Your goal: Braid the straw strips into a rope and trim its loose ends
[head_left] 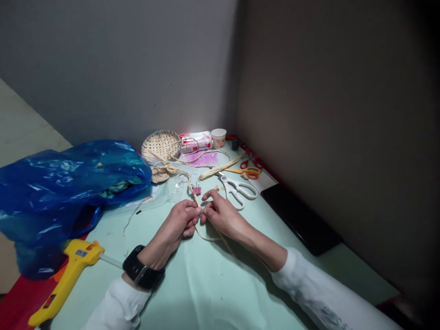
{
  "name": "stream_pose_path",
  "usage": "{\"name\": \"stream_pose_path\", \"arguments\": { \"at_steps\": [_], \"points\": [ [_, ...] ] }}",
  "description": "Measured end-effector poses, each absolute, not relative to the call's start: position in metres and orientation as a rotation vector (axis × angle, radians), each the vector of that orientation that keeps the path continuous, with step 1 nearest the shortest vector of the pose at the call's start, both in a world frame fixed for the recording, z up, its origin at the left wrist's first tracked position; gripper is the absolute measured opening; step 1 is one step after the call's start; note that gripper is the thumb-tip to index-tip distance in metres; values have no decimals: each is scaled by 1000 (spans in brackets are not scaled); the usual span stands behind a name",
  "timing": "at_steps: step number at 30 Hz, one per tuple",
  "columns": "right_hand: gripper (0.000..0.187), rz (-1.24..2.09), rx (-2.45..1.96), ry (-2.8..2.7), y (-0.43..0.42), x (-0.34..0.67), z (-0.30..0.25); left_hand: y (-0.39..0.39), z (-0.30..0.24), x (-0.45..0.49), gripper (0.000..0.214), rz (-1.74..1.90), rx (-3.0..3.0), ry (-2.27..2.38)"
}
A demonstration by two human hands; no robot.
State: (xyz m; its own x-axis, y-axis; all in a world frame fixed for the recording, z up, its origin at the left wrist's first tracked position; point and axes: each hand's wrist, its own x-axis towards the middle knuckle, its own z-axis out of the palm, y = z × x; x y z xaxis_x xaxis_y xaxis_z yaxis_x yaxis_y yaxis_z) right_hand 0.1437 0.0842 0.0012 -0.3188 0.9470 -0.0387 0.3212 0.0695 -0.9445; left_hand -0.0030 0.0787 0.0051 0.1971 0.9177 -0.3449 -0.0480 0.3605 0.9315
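Note:
My left hand (178, 224) and my right hand (222, 215) meet over the pale green table (192, 284), fingertips pinched together on a thin straw braid (192, 192). The braid runs from my fingers back toward a pink binder clip (196, 189) and a tangle of straw strands (172, 169). A loop of the same straw curls under my right hand. A black watch sits on my left wrist.
White scissors (237, 189) and orange scissors (249, 172) lie just beyond my right hand. A woven basket (160, 144), a tissue pack (195, 142) and a paper cup (218, 137) stand at the back. A blue plastic bag (65, 192) and yellow glue gun (67, 279) are left; a black slab (299, 217) is right.

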Motion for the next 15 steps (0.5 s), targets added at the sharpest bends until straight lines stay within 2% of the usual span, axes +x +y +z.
{"name": "stream_pose_path", "arguments": {
  "at_steps": [3,8,15],
  "points": [
    [29,1163,-1301,-1798,81,146,3,78,7,-3,23,847,959,1183],
    [13,1081,-1313,-1950,84,154,10,78,6,-4,25,870,958,1213],
    [17,1004,-1406,-2055,91,172,26,76,3,-3,28,901,972,1261]
  ]
}}
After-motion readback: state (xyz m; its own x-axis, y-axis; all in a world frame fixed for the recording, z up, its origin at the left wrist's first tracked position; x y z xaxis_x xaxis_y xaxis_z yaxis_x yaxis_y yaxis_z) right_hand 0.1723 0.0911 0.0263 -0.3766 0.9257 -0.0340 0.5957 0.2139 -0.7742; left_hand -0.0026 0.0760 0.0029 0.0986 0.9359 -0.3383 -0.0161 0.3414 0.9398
